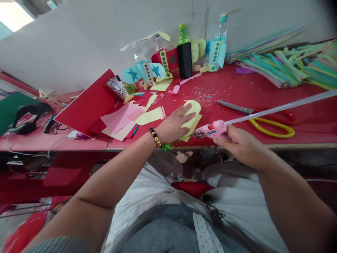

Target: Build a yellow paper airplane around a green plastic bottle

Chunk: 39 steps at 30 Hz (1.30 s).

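Observation:
My left hand [177,123] lies with its fingers spread over a pale yellow paper piece [195,105] with a rounded end, near the front edge of the table. Just below the left wrist a green bottle cap [166,147] shows; whatever it belongs to is mostly hidden under my hand. In my right hand [237,142] is a pink hot glue gun [217,129], its nozzle pointing left at the yellow paper's lower edge. A long translucent glue stick [279,108] sticks out of its back.
Scissors [273,128] with yellow and red handles lie behind the glue stick. Decorated bottle airplanes [146,72] and a black phone [185,60] stand along the wall. Coloured paper scraps [123,117] lie left, paper strips [286,66] right. A red board [86,102] leans beside a pen cup [122,92].

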Available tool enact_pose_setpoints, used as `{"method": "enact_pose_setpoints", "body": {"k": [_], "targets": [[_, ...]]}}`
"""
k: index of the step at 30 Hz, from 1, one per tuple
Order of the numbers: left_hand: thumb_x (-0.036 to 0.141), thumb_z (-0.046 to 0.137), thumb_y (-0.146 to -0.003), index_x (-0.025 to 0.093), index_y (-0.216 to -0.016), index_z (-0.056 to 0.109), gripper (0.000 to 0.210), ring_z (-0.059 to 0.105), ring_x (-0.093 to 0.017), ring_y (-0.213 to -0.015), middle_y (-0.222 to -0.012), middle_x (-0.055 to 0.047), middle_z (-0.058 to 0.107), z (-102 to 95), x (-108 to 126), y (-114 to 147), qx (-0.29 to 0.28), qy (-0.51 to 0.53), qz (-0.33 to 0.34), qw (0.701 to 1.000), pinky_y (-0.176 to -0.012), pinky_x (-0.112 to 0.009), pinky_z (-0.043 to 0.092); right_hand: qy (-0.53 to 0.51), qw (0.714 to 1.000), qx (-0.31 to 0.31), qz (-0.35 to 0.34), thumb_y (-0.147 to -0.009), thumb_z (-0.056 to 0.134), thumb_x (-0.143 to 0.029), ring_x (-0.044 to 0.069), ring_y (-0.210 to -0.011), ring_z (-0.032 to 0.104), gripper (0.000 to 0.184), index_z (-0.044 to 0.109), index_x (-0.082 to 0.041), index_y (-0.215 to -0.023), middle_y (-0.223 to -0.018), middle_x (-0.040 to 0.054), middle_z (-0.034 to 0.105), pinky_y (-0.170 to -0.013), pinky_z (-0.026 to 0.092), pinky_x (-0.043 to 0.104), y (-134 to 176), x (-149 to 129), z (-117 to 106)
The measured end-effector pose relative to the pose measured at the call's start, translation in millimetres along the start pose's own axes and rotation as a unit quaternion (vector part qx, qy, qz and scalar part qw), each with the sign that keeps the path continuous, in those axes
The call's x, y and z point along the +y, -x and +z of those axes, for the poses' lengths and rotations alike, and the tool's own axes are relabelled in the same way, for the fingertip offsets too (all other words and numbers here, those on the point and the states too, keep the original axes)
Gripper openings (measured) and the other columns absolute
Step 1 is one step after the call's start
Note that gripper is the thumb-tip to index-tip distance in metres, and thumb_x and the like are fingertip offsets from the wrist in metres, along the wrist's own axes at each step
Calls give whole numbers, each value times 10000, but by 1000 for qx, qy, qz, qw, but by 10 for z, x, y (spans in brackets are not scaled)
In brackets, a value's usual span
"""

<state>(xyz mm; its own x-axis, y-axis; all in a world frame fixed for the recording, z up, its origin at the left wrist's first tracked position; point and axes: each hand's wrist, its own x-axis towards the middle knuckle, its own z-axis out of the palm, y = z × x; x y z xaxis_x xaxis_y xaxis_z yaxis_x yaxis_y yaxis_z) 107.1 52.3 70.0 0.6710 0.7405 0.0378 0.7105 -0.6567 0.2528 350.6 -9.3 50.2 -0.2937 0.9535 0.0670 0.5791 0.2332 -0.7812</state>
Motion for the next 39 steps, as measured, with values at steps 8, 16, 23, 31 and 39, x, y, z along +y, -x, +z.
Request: {"method": "enact_pose_setpoints", "body": {"k": [8, 16, 23, 31, 39], "targets": [[190, 503, -871, 153, -1460, 403, 599, 99, -246, -1510, -1633, -84, 137, -31, 82, -18, -11, -32, -14, 999, -1233, -428, 192, -198, 977, -16, 76, -842, 626, -428, 87, -501, 369, 249, 526, -204, -797, -630, -40, 497, -451, 264, 245, -8, 207, -225], [192, 488, -870, 109, -1443, 424, 583, 121, -245, -1507, -1607, -117, 232, -34, 286, -52, -24, -151, 10, 988, -1245, -418, 167, -315, 942, -7, 112, -794, 718, -432, 69, -548, 452, 294, 594, -168, -818, -723, 21, 635, -463, 306, 198, 61, 484, -454], [174, 457, -874, 58, -1384, 482, 524, 153, -224, -1502, -1532, -152, 387, 27, 464, -95, -17, -253, 56, 966, -1255, -409, 156, -374, 923, 34, 87, -791, 707, -346, 65, -500, 453, 223, 623, -140, -775, -676, 39, 640, -442, 330, 191, 133, 514, -613], [146, 480, -827, 72, -1413, 437, 592, 124, -309, -1501, -1577, -175, 284, 105, 608, -124, -47, -271, 24, 961, -1194, -558, 252, -431, 896, 83, 60, -796, 693, -297, 103, -546, 491, 149, 667, -151, -815, -720, 59, 664, -486, 381, 233, 193, 575, -693], [99, 356, -894, 12, -1349, 484, 480, 189, -283, -1490, -1469, -184, 462, 84, 556, -108, -25, -305, 90, 948, -1249, -490, 160, -463, 880, 94, 47, -786, 673, -298, 102, -534, 431, 149, 666, -149, -781, -767, 87, 691, -470, 328, 263, 200, 592, -685]]}}
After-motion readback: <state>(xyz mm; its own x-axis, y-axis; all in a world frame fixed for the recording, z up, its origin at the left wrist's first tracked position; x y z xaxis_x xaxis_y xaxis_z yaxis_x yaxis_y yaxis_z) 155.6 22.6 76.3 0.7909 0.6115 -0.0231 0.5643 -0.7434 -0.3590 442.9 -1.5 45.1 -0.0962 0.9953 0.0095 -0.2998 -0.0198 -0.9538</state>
